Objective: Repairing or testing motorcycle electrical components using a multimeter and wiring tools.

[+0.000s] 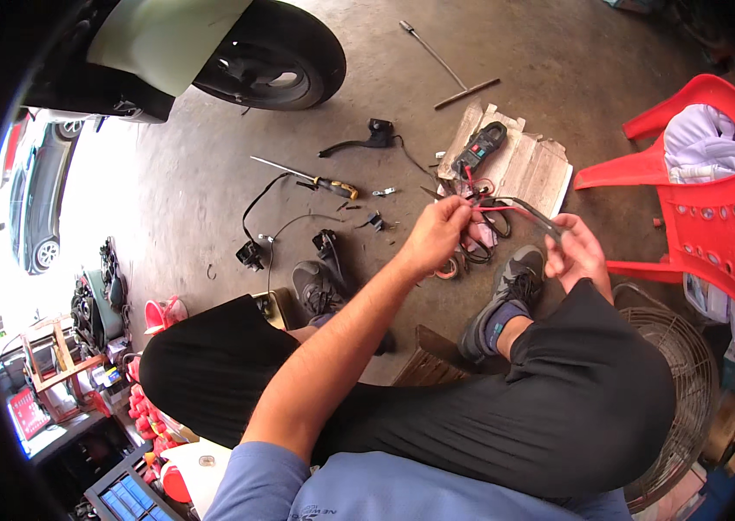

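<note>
My left hand (438, 233) pinches a bundle of thin wires, with the fingers closed at its end. From it a red wire (502, 207) runs across to my right hand (577, 252). The right fingers are closed around a dark sheathed cable (534, 217), which bends back toward the left hand. Exactly where the red wire ends at the right fingers I cannot tell. Below and behind the hands lies a tangle of black cable (499, 227). A black clamp meter (480, 149) rests on flattened cardboard (537, 167) just beyond, a red lead near its lower end.
On the floor are a screwdriver (332, 186), a lever assembly (374, 136), black switch housings (250, 254) and a T-handle wrench (438, 61). A vehicle wheel (319, 56) stands at far left. At right are a red plastic chair (715, 221) and a round fan (688, 365).
</note>
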The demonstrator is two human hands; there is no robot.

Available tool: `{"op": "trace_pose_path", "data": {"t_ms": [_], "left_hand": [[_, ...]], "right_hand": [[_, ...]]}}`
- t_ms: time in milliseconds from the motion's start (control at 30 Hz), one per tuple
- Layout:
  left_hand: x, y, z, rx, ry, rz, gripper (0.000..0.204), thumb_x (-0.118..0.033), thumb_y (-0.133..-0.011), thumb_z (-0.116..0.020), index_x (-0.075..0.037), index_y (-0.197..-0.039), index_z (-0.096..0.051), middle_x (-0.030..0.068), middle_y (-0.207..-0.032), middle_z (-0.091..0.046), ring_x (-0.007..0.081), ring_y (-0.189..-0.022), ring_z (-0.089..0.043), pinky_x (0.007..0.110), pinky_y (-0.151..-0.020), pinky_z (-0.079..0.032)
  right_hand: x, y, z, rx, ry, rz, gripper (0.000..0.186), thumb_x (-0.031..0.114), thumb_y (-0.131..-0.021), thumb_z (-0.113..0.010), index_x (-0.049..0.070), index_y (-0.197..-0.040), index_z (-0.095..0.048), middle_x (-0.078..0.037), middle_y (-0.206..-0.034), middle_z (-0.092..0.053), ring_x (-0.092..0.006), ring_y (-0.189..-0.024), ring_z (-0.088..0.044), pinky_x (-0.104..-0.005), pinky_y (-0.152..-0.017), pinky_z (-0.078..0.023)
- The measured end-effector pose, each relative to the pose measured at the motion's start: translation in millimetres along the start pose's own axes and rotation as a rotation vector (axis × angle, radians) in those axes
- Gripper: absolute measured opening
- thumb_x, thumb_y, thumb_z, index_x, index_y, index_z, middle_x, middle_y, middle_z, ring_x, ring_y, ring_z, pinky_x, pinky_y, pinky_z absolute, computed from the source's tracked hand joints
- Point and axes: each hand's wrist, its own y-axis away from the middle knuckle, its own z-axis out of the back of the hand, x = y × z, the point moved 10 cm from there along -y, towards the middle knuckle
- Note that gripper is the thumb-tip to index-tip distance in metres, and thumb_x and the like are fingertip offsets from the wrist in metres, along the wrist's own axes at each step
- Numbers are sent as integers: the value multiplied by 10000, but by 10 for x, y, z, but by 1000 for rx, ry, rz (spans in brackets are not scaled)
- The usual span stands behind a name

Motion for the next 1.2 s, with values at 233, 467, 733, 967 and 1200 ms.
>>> {"op": "trace_pose_path", "data": {"t_ms": [233,467,733,967,1200], "left_hand": [[465,282,-617,92,-18,-62,164,-79,-983,-362,26,-982,-488,113,-903,-639,182,-848,-638,304,-784,-521],[369,520,-704,-5,-380,-118,208,-102,-906,-496,7,-1078,-535,147,-1014,-615,254,-978,-606,361,-867,-475],[12,784,504,-378,-678,-125,205,-111,-858,-574,-4,-1032,-576,134,-918,-642,238,-861,-630,341,-770,-499],[729,1199,1346,-635,-519,56,227,-107,-831,-603,5,-1026,-574,62,-794,-621,144,-737,-588,282,-707,-479],[933,1254,1330,-688,-482,82,262,-85,-812,-613,-2,-1055,-559,57,-843,-601,152,-775,-574,280,-732,-474]], "right_hand": [[-34,-149,247,116,-398,126,259,236,-916,-582,70,-1110,-536,-57,-926,-569,-126,-690,-517,-279,-611,-461],[-113,-563,26,-160,-329,59,200,266,-952,-513,91,-1033,-567,-41,-907,-585,-153,-753,-551,-317,-702,-453],[47,-1205,-794,211,60,-93,186,163,-953,-491,64,-1106,-528,0,-828,-538,-61,-620,-460,-208,-548,-386],[-618,-1058,-1197,358,387,-232,175,143,-926,-488,26,-1046,-541,14,-718,-527,-30,-509,-428,-175,-422,-334],[-1204,-791,-1073,409,553,-338,185,123,-904,-495,40,-1063,-539,-13,-810,-578,-48,-585,-500,-186,-466,-372]]}}
